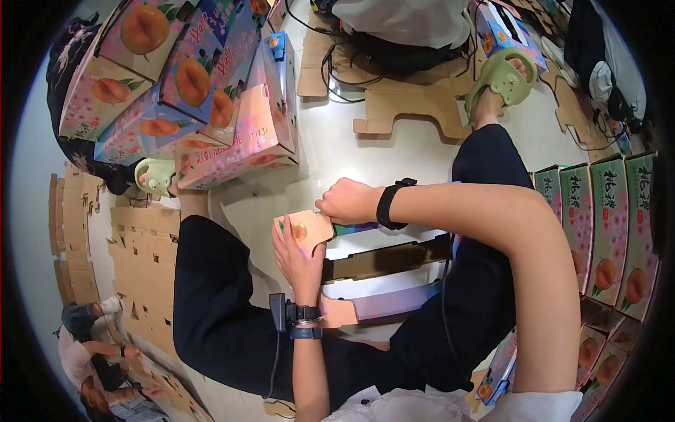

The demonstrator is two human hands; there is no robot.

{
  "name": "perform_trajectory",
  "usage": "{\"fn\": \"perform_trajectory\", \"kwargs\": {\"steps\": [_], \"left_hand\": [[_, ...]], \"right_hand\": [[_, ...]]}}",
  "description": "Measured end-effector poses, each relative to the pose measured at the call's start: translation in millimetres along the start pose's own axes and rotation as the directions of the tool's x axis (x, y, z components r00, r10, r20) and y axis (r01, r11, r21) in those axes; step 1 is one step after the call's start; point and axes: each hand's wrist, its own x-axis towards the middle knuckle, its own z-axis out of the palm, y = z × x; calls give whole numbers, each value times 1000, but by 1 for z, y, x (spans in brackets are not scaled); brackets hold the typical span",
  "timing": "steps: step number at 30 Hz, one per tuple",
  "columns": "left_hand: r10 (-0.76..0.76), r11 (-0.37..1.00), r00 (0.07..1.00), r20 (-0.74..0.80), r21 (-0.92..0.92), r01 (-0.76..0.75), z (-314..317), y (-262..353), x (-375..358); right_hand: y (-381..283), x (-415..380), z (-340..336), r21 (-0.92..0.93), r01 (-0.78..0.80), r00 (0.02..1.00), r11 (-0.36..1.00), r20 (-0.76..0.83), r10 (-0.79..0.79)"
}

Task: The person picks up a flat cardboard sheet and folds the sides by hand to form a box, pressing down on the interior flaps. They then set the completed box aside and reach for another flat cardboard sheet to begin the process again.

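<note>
This looks like a packing room or a small carton workshop, with the work done down on a glossy, pale floor. Printed peach boxes are heaped at the upper left, and a row of similar upright cartons, at least 4 of them, lines the right side. Flat brown cardboard sheets with punched slots cover the floor at the left, and cut cardboard pieces lie under black cables at the top. An open carton sits between the wearer's legs, and at the lower left another person is low beside more cardboard
</note>
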Motion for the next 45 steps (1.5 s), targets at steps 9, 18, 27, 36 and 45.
{"fn": "perform_trajectory", "kwargs": {"steps": [9, 18, 27, 36, 45], "left_hand": [[-5, 1000, 1000, -30, -19, 5, 0, 2, 1], [-10, 999, 999, -35, -40, 9, 2, 0, 0], [-13, 996, 999, -42, -90, 9, 3, -2, 1], [-37, 998, 998, -52, -60, 33, 2, 3, -1], [-70, 998, 997, -44, -8, 69, 2, 5, 3]], "right_hand": [[7, 9, 2, 36, 155, 986, 987, 52, -157], [1, 5, 8, -32, 201, 979, 979, -12, -201], [-1, 1, -1, 46, 163, 987, 986, -7, -162], [0, 2, -4, 15, 114, 993, 993, -22, -113], [-3, 5, 0, 9, 19, 999, 1000, 50, -20]]}}
